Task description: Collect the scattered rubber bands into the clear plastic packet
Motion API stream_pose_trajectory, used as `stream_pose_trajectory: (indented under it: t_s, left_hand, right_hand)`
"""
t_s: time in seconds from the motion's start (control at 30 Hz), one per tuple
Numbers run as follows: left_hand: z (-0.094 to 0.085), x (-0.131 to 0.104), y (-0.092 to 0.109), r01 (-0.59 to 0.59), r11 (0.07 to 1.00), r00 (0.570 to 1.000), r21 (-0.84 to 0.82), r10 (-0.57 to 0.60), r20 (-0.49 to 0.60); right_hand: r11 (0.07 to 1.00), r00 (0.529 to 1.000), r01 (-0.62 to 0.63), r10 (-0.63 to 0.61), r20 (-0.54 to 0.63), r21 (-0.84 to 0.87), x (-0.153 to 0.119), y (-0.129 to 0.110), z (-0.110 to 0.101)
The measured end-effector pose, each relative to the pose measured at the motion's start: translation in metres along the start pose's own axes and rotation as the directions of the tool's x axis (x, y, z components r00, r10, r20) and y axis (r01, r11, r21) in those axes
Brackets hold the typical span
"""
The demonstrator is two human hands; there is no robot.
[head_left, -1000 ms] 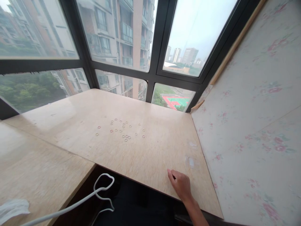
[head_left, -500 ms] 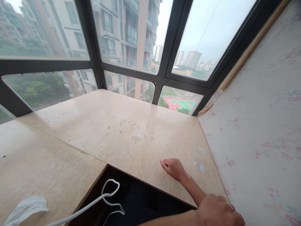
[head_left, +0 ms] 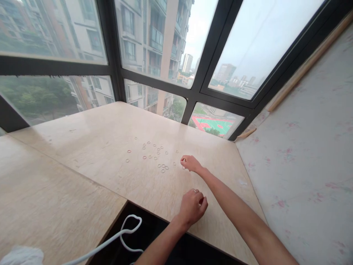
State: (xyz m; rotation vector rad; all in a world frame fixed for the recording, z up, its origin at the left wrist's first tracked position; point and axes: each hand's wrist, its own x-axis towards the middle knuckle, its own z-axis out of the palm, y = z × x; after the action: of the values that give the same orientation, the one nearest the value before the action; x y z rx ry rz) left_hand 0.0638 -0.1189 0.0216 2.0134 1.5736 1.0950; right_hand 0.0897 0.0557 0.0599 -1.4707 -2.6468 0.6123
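Several small thin rings lie scattered on the marbled tabletop, mostly pale. Two of them are reddish, one red ring near the middle and another further left. My right hand is at the right end of this group, fingertips pinched together down at the surface. A pale ring lies just under its fingers; whether one is in the pinch is hidden. Nearer to me, my left hand hovers by the table's front edge, fingers curled in, wearing a finger ring. What its curled fingers hold, if anything, does not show.
The marbled tabletop meets dark-framed windows at the back and a floral-papered wall on the right. A dark gap opens at the front, with a white cable across it. Crumpled white tissue sits at bottom left.
My right hand has moved forward and left to the rings. My left hand has come from the bottom right to the left, over the table's front edge. The view has shifted slightly.
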Motion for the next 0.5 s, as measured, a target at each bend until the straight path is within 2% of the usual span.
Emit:
stream_pose_trajectory:
  t_s: [0.1, 0.2, 0.37, 0.5]
  left_hand:
    - [0.009, -0.002, -0.015, -0.004, 1.0, 0.995, 0.017, 0.003, 0.102]
    - [0.014, -0.002, -0.018, 0.009, 1.0, 0.99, 0.02, -0.012, 0.141]
    - [0.014, -0.002, -0.018, 0.04, 0.999, 0.991, -0.012, -0.038, 0.126]
    - [0.011, -0.002, -0.019, 0.074, 0.995, 0.992, -0.07, -0.066, 0.105]
  right_hand:
    - [1.0, 0.996, -0.02, 0.022, 0.087, -0.017, 0.027, -0.008, 0.007]
    - [0.999, 0.991, -0.03, 0.035, 0.126, -0.038, 0.042, -0.014, 0.014]
    - [0.999, 0.988, -0.037, 0.04, 0.15, -0.022, 0.047, -0.015, 0.019]
    - [0.995, 0.983, -0.053, 0.038, 0.177, 0.081, 0.04, -0.009, 0.017]
